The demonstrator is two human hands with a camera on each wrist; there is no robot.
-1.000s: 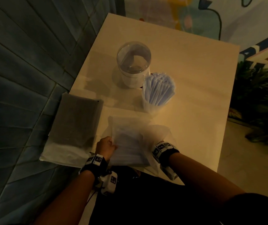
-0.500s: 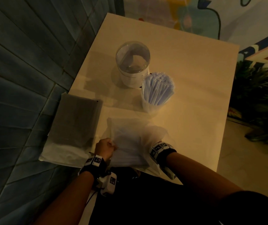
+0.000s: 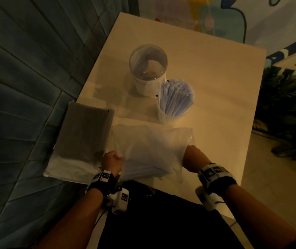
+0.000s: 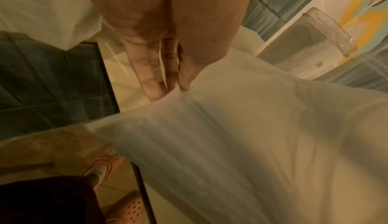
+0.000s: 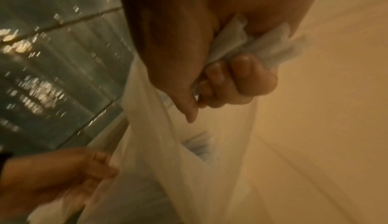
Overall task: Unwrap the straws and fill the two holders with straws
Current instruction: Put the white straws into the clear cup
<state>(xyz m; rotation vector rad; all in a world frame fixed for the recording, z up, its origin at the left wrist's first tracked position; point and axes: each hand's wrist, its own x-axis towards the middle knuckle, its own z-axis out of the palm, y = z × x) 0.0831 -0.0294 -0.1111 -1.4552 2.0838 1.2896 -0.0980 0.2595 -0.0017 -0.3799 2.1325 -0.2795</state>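
A clear plastic bag of pale straws (image 3: 152, 151) lies at the table's near edge. My left hand (image 3: 112, 159) pinches the bag's left edge between thumb and fingers (image 4: 155, 88). My right hand (image 3: 193, 157) grips the right side, its fingers (image 5: 241, 81) curled round bunched plastic (image 5: 231, 45). The bag (image 5: 168, 153) is stretched between the two hands. Behind it stands a clear holder (image 3: 175, 101) packed with upright pale straws. Further back stands a second clear holder (image 3: 148, 69) with a white base and no straws in it.
A second sealed pack with dark contents (image 3: 86, 132) lies at the table's left edge, partly overhanging it. The beige table (image 3: 215, 87) is bare to the right and at the back. A tiled wall runs on the left and plants stand on the right.
My right hand has moved out to the right and now grips the bag's right side, pulling the bag wider. The left hand has stayed at the left edge.
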